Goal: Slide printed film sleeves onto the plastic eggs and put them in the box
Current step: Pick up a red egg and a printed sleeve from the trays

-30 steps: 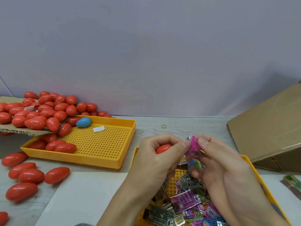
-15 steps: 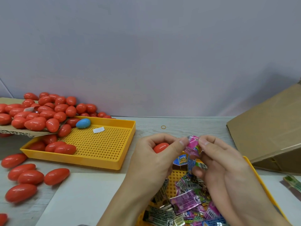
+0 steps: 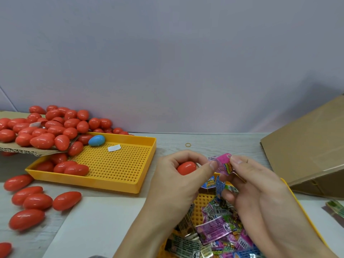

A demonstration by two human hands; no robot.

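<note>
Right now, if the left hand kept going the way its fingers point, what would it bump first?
Probably the pink sleeve, which the left hand already touches, then the right hand just behind it.

Glossy red plastic eggs (image 3: 48, 127) catch soft highlights, as does 1 smooth blue egg (image 3: 96, 140). The perforated yellow tray (image 3: 119, 164) is matt plastic. Printed film sleeves (image 3: 214, 229) look thin, crinkled and shiny. The cardboard box (image 3: 307, 146) is dull brown, and the table (image 3: 214, 142) shows pale wood grain.
</note>
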